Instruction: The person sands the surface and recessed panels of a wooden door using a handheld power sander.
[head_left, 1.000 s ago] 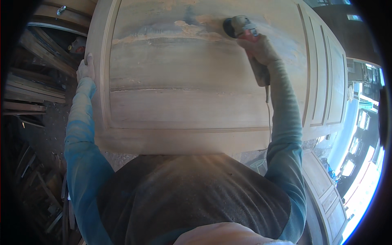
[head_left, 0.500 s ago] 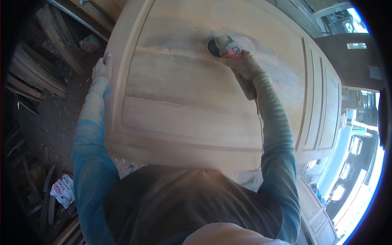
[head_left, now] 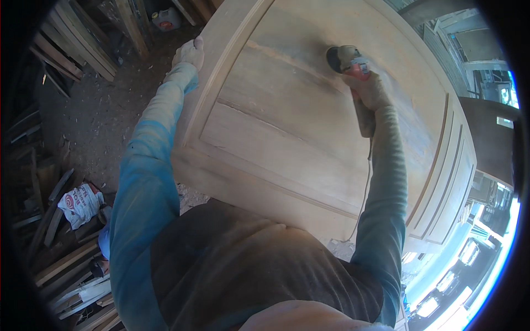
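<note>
A large pale wooden door [head_left: 287, 149] with a framed panel lies in front of me, dusty and smudged with dark streaks. My right hand [head_left: 375, 91] is wrapped round the body of an angle grinder [head_left: 349, 58], whose dark round disc sits low at the panel's upper middle. Whether the disc touches the wood cannot be made out. From the tool's rear end a thin cord [head_left: 369, 176] runs down beside my right forearm. At the door's left edge, my left hand [head_left: 189, 52] is closed over the rim; its fingers are partly hidden.
Long boards [head_left: 83, 44] lean at the upper left, near a pale plastic jug [head_left: 165, 20]. Scrap wood and a white printed sack [head_left: 81, 205] lie on the floor [head_left: 94, 132] to the left. Smaller raised panels [head_left: 441, 182] fill the door's right end. Bright daylight enters at the far right.
My view has turned, so the door looks tilted and shifted right. The grinder stays near the same part of the panel. My left hand is still on the left edge.
</note>
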Available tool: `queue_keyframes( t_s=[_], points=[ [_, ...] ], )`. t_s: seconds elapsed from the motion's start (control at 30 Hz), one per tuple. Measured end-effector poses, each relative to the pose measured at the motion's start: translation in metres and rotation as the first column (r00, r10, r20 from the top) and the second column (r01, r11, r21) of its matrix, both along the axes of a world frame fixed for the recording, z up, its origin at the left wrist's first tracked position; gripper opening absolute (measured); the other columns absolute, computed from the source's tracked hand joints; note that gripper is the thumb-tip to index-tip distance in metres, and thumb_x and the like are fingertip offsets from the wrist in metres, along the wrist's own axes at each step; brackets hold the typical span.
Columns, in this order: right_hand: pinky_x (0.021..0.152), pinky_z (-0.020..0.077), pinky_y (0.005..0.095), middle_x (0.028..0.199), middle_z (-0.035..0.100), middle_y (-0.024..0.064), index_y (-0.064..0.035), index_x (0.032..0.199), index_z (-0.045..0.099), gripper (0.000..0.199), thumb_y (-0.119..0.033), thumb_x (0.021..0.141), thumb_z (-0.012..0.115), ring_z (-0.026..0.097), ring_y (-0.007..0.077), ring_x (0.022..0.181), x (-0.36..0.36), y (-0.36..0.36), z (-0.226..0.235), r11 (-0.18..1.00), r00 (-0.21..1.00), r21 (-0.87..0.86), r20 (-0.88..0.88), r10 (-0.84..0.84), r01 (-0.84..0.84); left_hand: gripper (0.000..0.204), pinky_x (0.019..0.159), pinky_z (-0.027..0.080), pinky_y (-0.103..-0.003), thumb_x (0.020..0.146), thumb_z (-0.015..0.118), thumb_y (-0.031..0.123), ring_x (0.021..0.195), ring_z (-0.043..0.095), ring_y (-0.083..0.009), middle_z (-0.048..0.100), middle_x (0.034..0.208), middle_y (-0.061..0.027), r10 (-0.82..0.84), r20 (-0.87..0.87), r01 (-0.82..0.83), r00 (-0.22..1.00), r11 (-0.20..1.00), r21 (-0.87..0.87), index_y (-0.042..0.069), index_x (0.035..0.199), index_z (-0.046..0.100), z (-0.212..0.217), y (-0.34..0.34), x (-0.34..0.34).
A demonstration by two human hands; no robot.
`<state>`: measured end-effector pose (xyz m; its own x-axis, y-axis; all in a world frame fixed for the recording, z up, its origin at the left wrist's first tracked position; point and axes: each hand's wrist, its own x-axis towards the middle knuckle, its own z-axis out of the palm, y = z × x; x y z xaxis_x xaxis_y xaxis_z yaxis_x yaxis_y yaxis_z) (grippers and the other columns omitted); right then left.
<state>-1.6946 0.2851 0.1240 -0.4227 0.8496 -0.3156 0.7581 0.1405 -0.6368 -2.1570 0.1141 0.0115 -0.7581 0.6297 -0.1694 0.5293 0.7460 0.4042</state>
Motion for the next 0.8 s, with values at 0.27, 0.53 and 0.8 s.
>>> queue_keyframes(
  t_s=[0.27,0.53,0.8],
  points=[
    [0.079,0.0550,0.0378,0.085,0.074,0.0103,-0.0095,0.117,0.080,0.045,-0.040,0.084,0.077,0.071,0.0210,0.082,-0.066,-0.028,-0.014,0.982,0.986,-0.088,-0.006,0.169,-0.169,0.063,0.111,0.045,-0.054,0.107,0.032,0.055,0.132,0.057,-0.0447,0.063,0.141,-0.0215,-0.001,0.078,0.000,0.997,1.000,0.011,0.010,0.137,0.065,0.009,0.000,0.000],
    [0.071,0.0543,0.0354,0.076,0.066,0.0024,-0.0033,0.106,0.072,0.042,-0.037,0.084,0.083,0.065,0.0169,0.072,-0.125,-0.094,0.001,0.960,0.964,-0.088,-0.054,0.262,-0.266,0.053,0.095,0.052,-0.040,0.105,0.057,0.049,0.114,0.068,-0.0297,0.070,0.121,-0.0225,-0.299,0.375,0.012,0.878,0.795,0.606,-0.001,0.121,0.066,0.049,-0.095,0.122],
    [0.082,0.0560,0.0474,0.099,0.074,0.0241,0.0005,0.119,0.054,0.062,-0.036,0.081,0.085,0.074,0.0423,0.095,-0.147,-0.151,0.004,0.867,0.866,-0.011,-0.059,0.496,-0.498,0.038,0.098,0.054,-0.034,0.106,0.063,0.036,0.117,0.065,-0.0172,0.066,0.121,-0.0048,-0.406,0.914,-0.669,-0.001,0.680,0.301,0.005,0.129,0.062,0.059,-0.110,0.264]
  ],
)
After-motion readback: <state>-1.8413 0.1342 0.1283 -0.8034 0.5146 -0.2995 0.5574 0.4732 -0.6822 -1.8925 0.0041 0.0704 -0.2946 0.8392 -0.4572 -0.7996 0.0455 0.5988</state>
